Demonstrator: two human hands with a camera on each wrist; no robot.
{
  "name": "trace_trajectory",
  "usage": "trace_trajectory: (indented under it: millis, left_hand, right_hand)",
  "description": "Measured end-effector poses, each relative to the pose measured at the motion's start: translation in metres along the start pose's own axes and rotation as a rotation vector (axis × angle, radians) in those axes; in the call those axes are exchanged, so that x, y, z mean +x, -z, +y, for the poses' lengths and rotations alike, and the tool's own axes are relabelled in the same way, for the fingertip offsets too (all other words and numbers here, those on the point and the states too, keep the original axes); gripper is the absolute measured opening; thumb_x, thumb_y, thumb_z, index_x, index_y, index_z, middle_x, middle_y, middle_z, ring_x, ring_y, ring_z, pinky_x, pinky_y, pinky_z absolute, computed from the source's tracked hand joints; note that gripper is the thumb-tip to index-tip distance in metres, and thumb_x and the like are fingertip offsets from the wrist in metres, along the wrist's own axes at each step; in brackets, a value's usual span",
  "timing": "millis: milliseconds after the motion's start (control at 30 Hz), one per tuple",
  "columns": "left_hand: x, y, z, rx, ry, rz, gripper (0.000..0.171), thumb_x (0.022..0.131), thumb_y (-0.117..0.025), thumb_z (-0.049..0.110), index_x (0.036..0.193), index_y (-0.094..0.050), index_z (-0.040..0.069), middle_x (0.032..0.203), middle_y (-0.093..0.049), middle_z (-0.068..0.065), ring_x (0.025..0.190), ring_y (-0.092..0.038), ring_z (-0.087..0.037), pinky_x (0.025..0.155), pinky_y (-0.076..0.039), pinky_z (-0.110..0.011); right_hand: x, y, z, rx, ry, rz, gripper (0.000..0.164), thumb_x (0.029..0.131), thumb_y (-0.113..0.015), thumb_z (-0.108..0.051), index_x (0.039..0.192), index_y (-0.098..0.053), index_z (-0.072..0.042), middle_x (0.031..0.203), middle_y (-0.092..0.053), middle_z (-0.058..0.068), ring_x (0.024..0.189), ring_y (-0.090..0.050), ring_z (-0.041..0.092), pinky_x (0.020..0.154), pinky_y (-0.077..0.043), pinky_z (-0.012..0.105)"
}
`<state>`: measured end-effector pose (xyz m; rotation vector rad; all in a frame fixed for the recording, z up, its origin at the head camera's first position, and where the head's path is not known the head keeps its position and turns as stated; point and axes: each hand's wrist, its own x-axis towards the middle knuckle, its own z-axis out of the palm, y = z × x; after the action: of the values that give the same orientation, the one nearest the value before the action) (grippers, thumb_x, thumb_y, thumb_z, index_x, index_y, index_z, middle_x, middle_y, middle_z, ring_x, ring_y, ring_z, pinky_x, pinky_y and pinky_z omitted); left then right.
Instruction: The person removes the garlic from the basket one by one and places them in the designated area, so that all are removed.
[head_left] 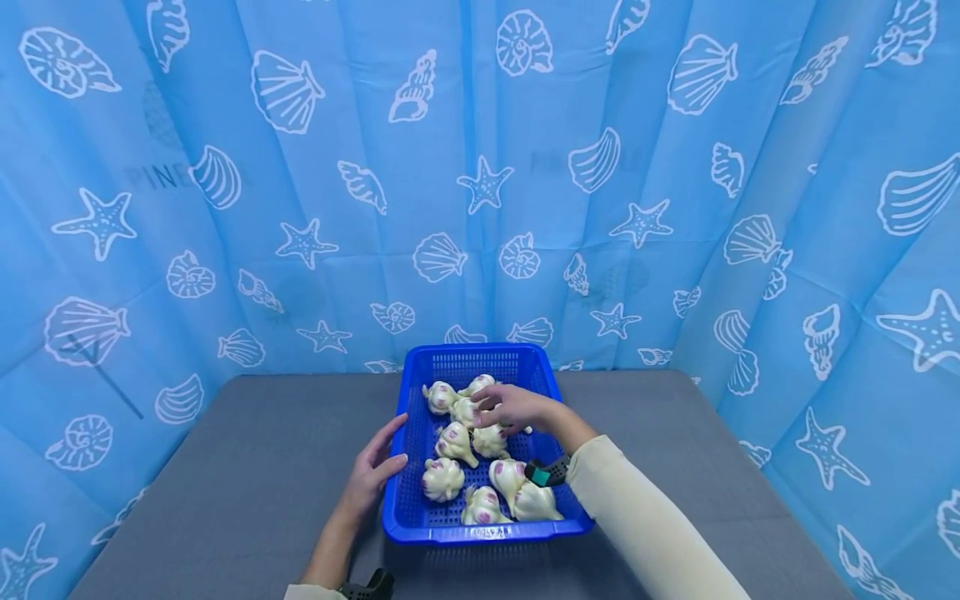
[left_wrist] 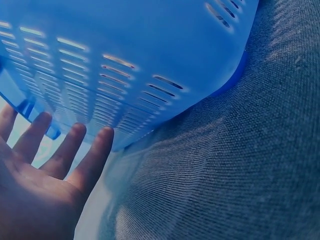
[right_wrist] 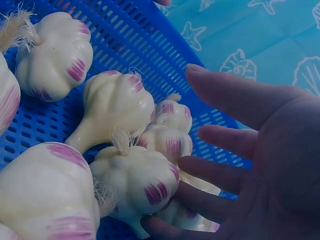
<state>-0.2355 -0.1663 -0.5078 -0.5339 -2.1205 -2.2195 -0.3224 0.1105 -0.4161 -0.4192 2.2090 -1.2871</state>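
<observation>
R hand [head_left: 519, 407] over garlic [head_left: 491, 443] in blue bskt [head_left: 435, 535] — L hand [head_left: 372, 468] alongside.

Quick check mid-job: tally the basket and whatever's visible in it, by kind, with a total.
Garlic bulbs: 10 visible, one mostly hidden by the right hand
Basket: 1
Total: 11

I see left hand [head_left: 375, 468], fingers [left_wrist: 66, 152] spread, thumb [head_left: 392, 467] apart; right hand [head_left: 513, 408] farther forward, fingers loosely spread, sleeved forearm [head_left: 652, 518] slanting inward.
</observation>
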Motion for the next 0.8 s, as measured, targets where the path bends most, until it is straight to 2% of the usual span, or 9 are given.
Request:
trace_trajectory:
  millis: [200, 500, 600, 800]
  left_hand:
    - [0.0002, 0.0007, -0.0002, -0.013, -0.001, -0.009, 0.056, 0.097, -0.054, 0.013, 0.151, -0.035, 0.016, 0.153, -0.032, -0.019, 0.133, -0.039, -0.044, 0.098, -0.042, -0.054]
    - [0.0001, 0.0002, 0.0014, -0.049, -0.035, -0.034, 0.056, 0.097, -0.05, 0.005, 0.151, -0.032, 0.007, 0.152, -0.03, -0.026, 0.132, -0.038, -0.047, 0.095, -0.047, -0.04]
    - [-0.0002, -0.0001, 0.0023, -0.046, -0.032, -0.033, 0.056, 0.097, -0.051, 0.006, 0.151, -0.032, 0.007, 0.152, -0.03, -0.025, 0.132, -0.038, -0.047, 0.095, -0.046, -0.04]
    - [-0.0006, -0.0001, 0.0026, -0.038, -0.01, -0.013, 0.057, 0.097, -0.052, 0.008, 0.151, -0.034, 0.011, 0.153, -0.031, -0.021, 0.132, -0.039, -0.043, 0.098, -0.044, -0.049]
  right_hand:
    - [0.0005, -0.0027, 0.0006, -0.065, 0.001, -0.04, 0.051, 0.091, -0.069, -0.02, 0.137, -0.051, -0.008, 0.139, -0.049, 0.016, 0.121, -0.052, 0.034, 0.089, -0.048, 0.056]
    - [0.0023, -0.0072, 0.0058, -0.152, -0.025, -0.132, 0.047, 0.089, -0.07, -0.014, 0.133, -0.055, -0.006, 0.138, -0.051, 0.016, 0.121, -0.051, 0.035, 0.091, -0.047, 0.055]
    - [0.0029, -0.0087, 0.0067, -0.201, -0.027, -0.143, 0.046, 0.088, -0.071, -0.014, 0.13, -0.057, -0.006, 0.137, -0.051, 0.015, 0.122, -0.05, 0.033, 0.092, -0.046, 0.051]
    - [0.004, -0.0105, 0.0074, -0.285, -0.025, -0.148, 0.045, 0.086, -0.072, -0.009, 0.129, -0.059, -0.009, 0.134, -0.051, 0.012, 0.121, -0.048, 0.03, 0.094, -0.046, 0.048]
